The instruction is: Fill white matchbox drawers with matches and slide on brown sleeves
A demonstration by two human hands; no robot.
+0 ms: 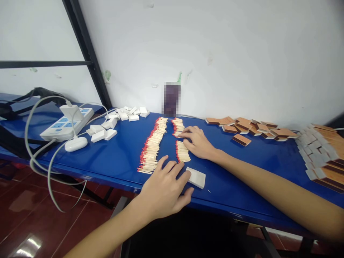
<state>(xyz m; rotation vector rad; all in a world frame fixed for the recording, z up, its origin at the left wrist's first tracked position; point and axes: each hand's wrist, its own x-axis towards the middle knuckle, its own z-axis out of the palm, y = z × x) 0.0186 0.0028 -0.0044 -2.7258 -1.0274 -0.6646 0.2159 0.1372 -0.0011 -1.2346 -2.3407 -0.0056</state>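
Note:
A long row of red-tipped matches [152, 147] lies on the blue table. To its right is a shorter row of matches [183, 152], split into a near and a far part. My right hand [197, 142] rests over the gap, its fingertips touching the matches. A white inner tray [197, 177] sits near the table's front edge. My left hand [166, 186] is just left of that tray, fingers spread, with the index finger at the tray's left end. No object shows within its fingers.
White trays [99, 135] lie scattered at the back left, beside a power strip [67, 123] with cables and a white adapter [76, 144]. Brown matchboxes [242, 140] lie at the back right. Stacked boxes [322, 154] stand at the far right, below the wall.

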